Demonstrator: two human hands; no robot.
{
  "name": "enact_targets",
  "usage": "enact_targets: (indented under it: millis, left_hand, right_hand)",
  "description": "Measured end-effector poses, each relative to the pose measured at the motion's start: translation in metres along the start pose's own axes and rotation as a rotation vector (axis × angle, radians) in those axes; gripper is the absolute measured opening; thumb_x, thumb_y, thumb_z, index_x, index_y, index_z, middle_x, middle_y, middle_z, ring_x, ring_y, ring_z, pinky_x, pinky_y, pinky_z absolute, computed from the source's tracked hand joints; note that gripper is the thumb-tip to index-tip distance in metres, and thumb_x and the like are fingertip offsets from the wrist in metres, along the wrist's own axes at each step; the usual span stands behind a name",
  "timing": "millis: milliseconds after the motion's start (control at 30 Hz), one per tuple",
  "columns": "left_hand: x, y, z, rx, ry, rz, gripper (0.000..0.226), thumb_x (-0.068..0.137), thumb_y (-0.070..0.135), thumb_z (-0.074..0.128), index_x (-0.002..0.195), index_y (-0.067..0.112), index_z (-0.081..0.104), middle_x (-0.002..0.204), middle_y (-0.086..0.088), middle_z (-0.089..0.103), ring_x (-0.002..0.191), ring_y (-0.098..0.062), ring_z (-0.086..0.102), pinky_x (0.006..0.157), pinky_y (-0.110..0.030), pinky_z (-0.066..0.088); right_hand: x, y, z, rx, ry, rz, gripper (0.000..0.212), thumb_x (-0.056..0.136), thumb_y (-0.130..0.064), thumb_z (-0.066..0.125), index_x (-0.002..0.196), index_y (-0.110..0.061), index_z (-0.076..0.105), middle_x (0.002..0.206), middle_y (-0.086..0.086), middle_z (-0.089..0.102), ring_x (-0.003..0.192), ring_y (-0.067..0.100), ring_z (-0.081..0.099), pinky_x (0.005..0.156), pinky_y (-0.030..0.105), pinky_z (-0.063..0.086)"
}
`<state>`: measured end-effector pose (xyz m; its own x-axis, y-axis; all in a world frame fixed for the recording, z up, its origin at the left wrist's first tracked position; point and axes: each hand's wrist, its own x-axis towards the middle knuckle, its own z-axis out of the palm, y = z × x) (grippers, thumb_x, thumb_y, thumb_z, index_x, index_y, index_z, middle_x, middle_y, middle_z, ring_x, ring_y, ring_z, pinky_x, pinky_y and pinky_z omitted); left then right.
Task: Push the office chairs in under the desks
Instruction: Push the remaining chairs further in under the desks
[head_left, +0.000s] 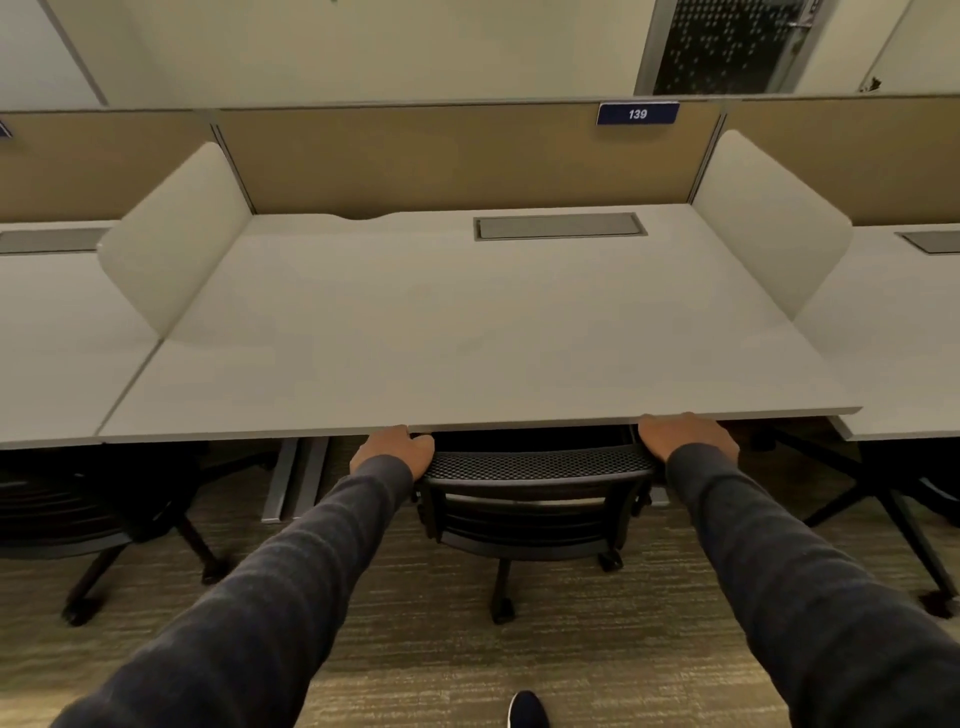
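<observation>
— Carpeted open-plan office, station 139: what goes in the line?

— A white counter fills the middle of the frame. Behind it is a tan partition carrying a blue tag marked 139. Rounded white dividers stand at either side, and a grey hatch is set into the top near the back.

— And the chair?

— A black mesh-backed office chair stands at the counter's front edge. Its seat is out of sight beneath the top, its backrest is just beside the edge, and its wheeled base is on the striped carpet.

— Hands?

— Both arms reach forward in dark grey sleeves. The left hand grips the backrest's upper left corner, fingers curled over the mesh rim. The right hand sits at the upper right corner (its fingers run under the counter's edge, so whether they close round the frame cannot be told).

— Anything at the margins?

— A second dark chair is tucked beneath the neighbouring top on the left. The dark legs of another chair base show on the right. The toe of a dark shoe is at the bottom edge.
</observation>
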<state>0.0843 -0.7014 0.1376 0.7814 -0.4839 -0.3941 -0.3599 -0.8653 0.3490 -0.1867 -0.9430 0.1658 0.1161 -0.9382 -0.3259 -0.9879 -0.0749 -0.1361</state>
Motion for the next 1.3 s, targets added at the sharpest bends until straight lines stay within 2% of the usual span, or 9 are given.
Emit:
enact_targets:
  millis: [100,233,400,500,600,800,1067,1200,1300]
  left_hand:
    - [0.0,-0.024,-0.009,-0.051,0.039,-0.035,0.034,0.086,0.047,0.047,0.09,0.018,0.065,0.089,-0.003,0.065,0.076,-0.018,0.058,0.062,-0.031,0.042]
    - [0.004,-0.04,-0.023,-0.037,0.093,-0.037,0.035,0.089,0.045,0.045,0.102,0.018,0.062,0.097,-0.005,0.065,0.082,-0.021,0.059,0.066,-0.032,0.042]
    - [0.015,-0.044,-0.034,-0.051,0.085,-0.057,0.036,0.091,0.041,0.045,0.109,0.016,0.062,0.108,-0.008,0.065,0.091,-0.025,0.06,0.076,-0.035,0.047]
    - [0.02,-0.04,-0.034,-0.059,0.092,-0.065,0.041,0.09,0.043,0.044,0.112,0.014,0.062,0.113,-0.01,0.064,0.094,-0.027,0.059,0.075,-0.034,0.043]
    - [0.024,-0.033,-0.033,-0.076,0.091,-0.076,0.039,0.09,0.042,0.044,0.111,0.014,0.061,0.112,-0.009,0.064,0.094,-0.027,0.058,0.075,-0.034,0.043]
    - [0.033,-0.025,-0.033,-0.122,0.08,-0.082,0.033,0.09,0.039,0.044,0.105,0.014,0.06,0.107,-0.008,0.062,0.09,-0.025,0.057,0.073,-0.034,0.042]
    - [0.049,-0.026,-0.042,-0.07,0.099,-0.088,0.032,0.092,0.039,0.045,0.1,0.012,0.061,0.1,-0.009,0.063,0.086,-0.025,0.056,0.073,-0.033,0.041]
    - [0.05,-0.032,-0.043,-0.069,0.086,-0.066,0.031,0.093,0.039,0.043,0.1,0.014,0.059,0.1,-0.008,0.062,0.087,-0.024,0.056,0.074,-0.034,0.04]
    - [0.048,-0.037,-0.044,-0.092,0.07,-0.042,0.031,0.093,0.04,0.042,0.1,0.015,0.058,0.1,-0.007,0.061,0.088,-0.024,0.055,0.074,-0.035,0.04]
  right_hand:
    - [-0.017,-0.016,0.01,0.04,0.005,-0.004,0.042,0.089,-0.055,0.048,0.09,-0.014,0.061,0.084,0.006,0.058,0.07,0.022,0.052,0.066,0.032,0.041]
    - [-0.03,-0.03,0.019,0.062,0.01,-0.038,0.042,0.088,-0.057,0.051,0.086,-0.016,0.057,0.095,0.008,0.06,0.08,0.024,0.053,0.074,0.034,0.043]
    - [-0.024,-0.046,0.019,0.094,0.0,-0.048,0.049,0.09,-0.06,0.049,0.094,-0.013,0.062,0.08,0.004,0.057,0.069,0.02,0.05,0.068,0.033,0.04]
    - [-0.013,-0.051,0.016,0.072,0.009,-0.049,0.053,0.09,-0.063,0.048,0.095,-0.012,0.06,0.086,0.006,0.059,0.066,0.019,0.047,0.063,0.032,0.038]
    - [-0.002,-0.056,0.013,0.077,0.026,-0.054,0.05,0.09,-0.061,0.049,0.089,-0.012,0.058,0.075,0.004,0.054,0.064,0.02,0.046,0.054,0.029,0.031]
    - [0.019,-0.065,0.007,0.083,0.015,-0.079,0.048,0.09,-0.058,0.047,0.089,-0.011,0.057,0.07,0.002,0.047,0.061,0.019,0.043,0.059,0.03,0.034]
    - [0.018,-0.072,0.015,0.152,-0.001,-0.087,0.046,0.088,-0.057,0.047,0.068,-0.015,0.048,0.07,0.002,0.052,0.062,0.02,0.047,0.051,0.027,0.028]
    - [0.015,-0.075,0.015,0.151,-0.009,-0.075,0.047,0.089,-0.058,0.046,0.08,-0.012,0.054,0.072,0.003,0.051,0.064,0.02,0.047,0.059,0.03,0.035]
    - [0.013,-0.075,0.013,0.148,-0.011,-0.06,0.05,0.091,-0.058,0.044,0.093,-0.01,0.058,0.086,0.008,0.058,0.076,0.025,0.053,0.069,0.033,0.039]
